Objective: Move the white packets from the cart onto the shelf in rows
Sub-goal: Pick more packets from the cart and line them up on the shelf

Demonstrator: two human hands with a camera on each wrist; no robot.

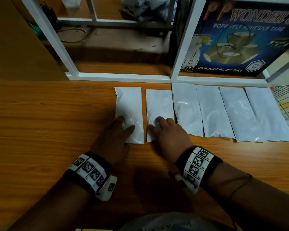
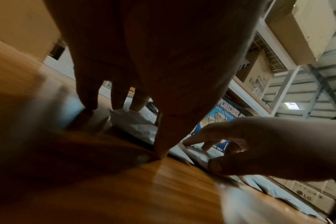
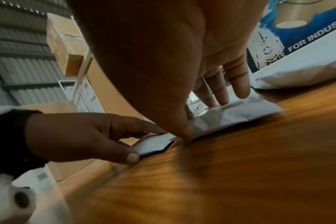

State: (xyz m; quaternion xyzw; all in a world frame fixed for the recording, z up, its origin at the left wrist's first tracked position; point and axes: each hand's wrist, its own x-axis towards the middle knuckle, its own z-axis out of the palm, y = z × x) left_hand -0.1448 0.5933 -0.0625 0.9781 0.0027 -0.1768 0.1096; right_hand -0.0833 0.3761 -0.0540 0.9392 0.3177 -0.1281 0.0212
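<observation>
Several white packets lie side by side in a row on the wooden shelf (image 1: 40, 114). My left hand (image 1: 126, 124) rests on the near end of the leftmost packet (image 1: 128, 104), fingers spread on top of it. In the left wrist view my left hand (image 2: 125, 130) arches over this packet (image 2: 134, 122), with the thumb down at its near edge. My right hand (image 1: 154, 123) presses the near end of the second packet (image 1: 158, 104). The right wrist view shows straight fingers (image 3: 242, 91) flat on that packet (image 3: 240, 112). The other packets (image 1: 212, 112) lie to the right, untouched.
A white shelf frame (image 1: 123, 75) runs along the back of the row. A blue tape box (image 1: 237, 39) stands behind the packets on the right. The wire cart (image 1: 287, 100) shows at the right edge. Bare wood lies to the left of the row.
</observation>
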